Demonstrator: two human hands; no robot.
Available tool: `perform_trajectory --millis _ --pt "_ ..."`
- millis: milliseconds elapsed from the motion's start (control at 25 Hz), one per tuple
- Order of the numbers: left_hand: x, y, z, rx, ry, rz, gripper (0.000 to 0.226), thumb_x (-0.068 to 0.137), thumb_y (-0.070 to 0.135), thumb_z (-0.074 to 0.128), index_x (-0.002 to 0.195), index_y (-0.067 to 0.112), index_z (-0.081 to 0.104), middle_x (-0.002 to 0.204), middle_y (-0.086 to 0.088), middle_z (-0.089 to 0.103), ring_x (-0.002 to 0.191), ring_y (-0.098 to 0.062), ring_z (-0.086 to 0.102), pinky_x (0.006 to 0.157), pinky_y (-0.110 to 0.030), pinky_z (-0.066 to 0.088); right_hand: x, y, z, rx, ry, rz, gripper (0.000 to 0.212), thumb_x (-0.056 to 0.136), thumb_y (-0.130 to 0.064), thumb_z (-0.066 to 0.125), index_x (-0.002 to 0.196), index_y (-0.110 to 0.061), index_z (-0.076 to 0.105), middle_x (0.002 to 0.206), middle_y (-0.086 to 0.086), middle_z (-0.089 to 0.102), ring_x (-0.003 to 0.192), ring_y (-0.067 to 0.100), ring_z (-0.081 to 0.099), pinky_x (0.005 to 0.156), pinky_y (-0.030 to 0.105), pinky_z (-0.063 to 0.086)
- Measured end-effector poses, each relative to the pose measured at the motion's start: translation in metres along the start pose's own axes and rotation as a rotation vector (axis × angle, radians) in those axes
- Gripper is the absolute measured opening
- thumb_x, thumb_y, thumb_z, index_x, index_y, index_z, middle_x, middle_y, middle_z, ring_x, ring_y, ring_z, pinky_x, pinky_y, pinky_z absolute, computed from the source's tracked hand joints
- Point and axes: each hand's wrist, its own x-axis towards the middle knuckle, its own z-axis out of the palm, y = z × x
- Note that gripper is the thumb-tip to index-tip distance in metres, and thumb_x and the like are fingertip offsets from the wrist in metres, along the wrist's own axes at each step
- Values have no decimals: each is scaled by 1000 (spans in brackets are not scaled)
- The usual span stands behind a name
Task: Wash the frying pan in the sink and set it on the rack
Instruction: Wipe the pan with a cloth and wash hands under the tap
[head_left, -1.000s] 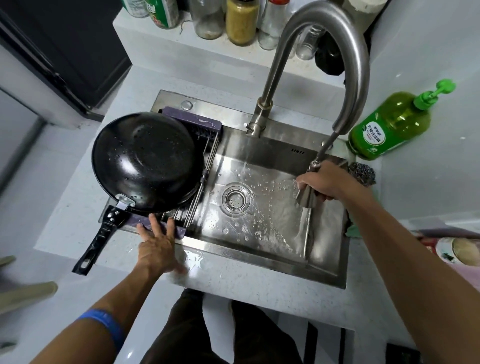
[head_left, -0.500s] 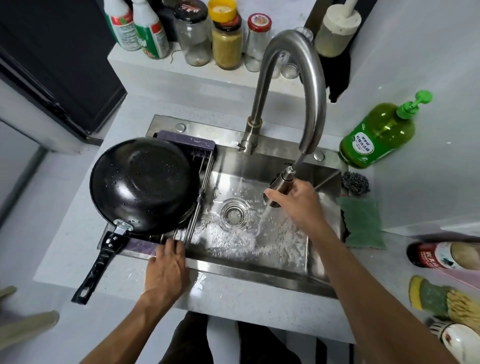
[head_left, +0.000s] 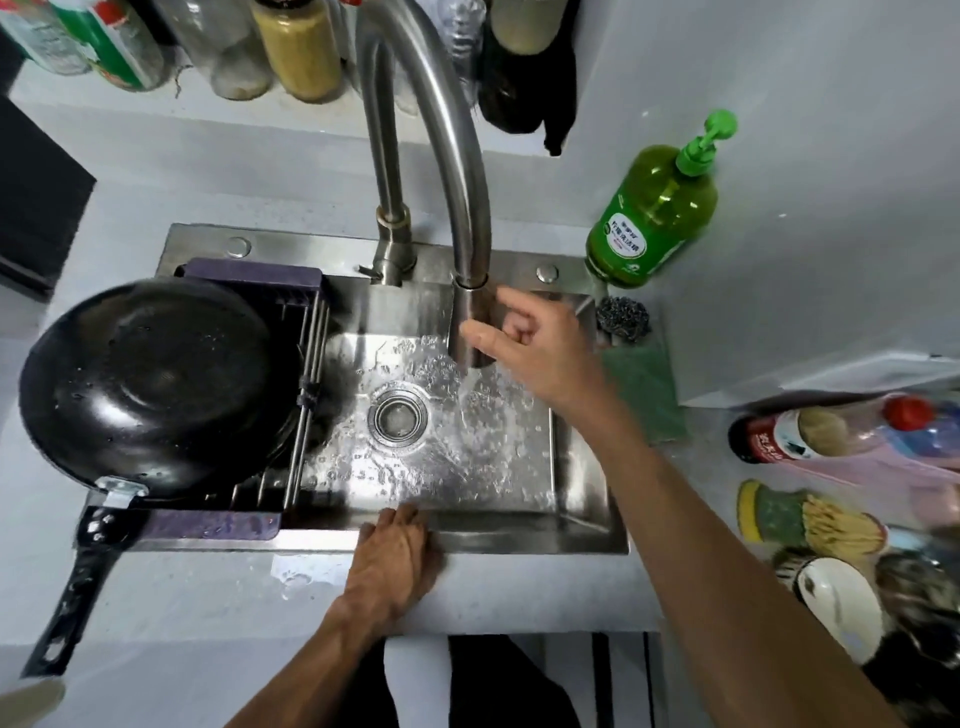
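Frying pan (head_left: 156, 384) upside down on the rack (head_left: 306, 395) across the left end of the sink (head_left: 587, 535), wet black base up and beaded with drops, handle (head_left: 78, 582) sticking out past the sink's front left corner over the desk (head_left: 208, 613). Washing and racking judged done from that placement. Left over, at most: tidying up. Water apparently running from the spray head (head_left: 470, 327), basin floor around the drain (head_left: 397, 418) covered in splash and ripple; hard to say for certain whether the flow is on or only pooled.

Right hand (head_left: 540, 353) at the spray head near the back edge of the sink, thumb and forefinger laid loosely against its side, other fingers (head_left: 511, 327) curled slackly, nothing clamped. Left hand (head_left: 392, 561) resting flat on the sink's front rim near its middle, fingers straight and together, holding nothing.

Along the right edge of the desk: green soap bottle (head_left: 654, 213) at the back right corner of the sink, steel scourer (head_left: 623, 317) just in front of it, green cloth (head_left: 644, 389) beside the basin. Likely remaining step: shutting off the tap, if indeed running.
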Motion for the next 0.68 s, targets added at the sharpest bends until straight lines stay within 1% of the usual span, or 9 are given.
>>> perform_trajectory --millis 120,200,240,280,360,440,520,600,680 --pt "14 5 5 -41 44 7 65 79 50 26 126 20 59 120 -2 61 107 -26 56 93 -39 45 -15 89 -26 -193 223 286 36 96 -43 59 127 -23 61 94 -5 69 75 13 64 65 34 53" --pt "23 11 0 -90 10 -22 56 79 46 37 123 19 60 118 -1 61 108 -26 55 91 -38 46 -33 153 -37 -422 285 558 44 94 -35 61 131 -12 57 123 11 63 102 29 62 84 38 51" --pt "26 15 -3 -142 9 -37 53 78 44 42 120 18 61 117 -1 62 108 -26 56 90 -37 47 -41 179 -38 -484 272 626 46 92 -31 62 132 -8 55 131 17 57 112 37 56 90 41 49" --pt "29 18 -4 -202 23 -48 50 79 43 47 119 17 62 115 -2 63 107 -25 57 88 -33 48 -47 196 -38 -523 274 633 43 92 -26 63 128 -5 57 133 21 53 115 41 53 91 43 49" --pt "33 21 -3 -309 53 -82 42 82 36 59 121 19 64 114 0 67 104 -20 62 83 -22 44 -49 205 -33 -548 329 539 18 92 -17 61 104 -3 62 114 22 59 102 41 57 75 40 47" --pt "38 28 -6 -460 81 -133 33 85 26 65 118 21 66 105 3 71 86 -11 65 73 -14 42 -48 192 -24 -471 381 486 9 94 -12 59 86 -8 61 89 13 61 83 35 60 64 32 35" --pt "46 39 -17 -772 92 -254 16 89 11 65 102 20 68 90 3 70 70 -8 59 60 -10 43 -53 164 -7 -253 414 431 13 96 -15 61 84 -19 67 76 0 63 68 25 61 59 28 36" --pt "55 50 -34 -1147 144 -369 12 91 -1 62 90 11 67 82 -1 66 72 -11 56 60 -7 44 -58 133 16 100 349 410 16 98 -19 62 93 -29 73 77 -7 72 60 6 62 50 24 46" --pt "66 56 -53 -1351 216 -417 16 97 10 58 86 14 69 81 1 69 80 -14 60 66 -14 46 -50 120 46 348 303 445 14 95 -16 64 102 -18 76 87 -3 75 73 5 66 59 18 50"
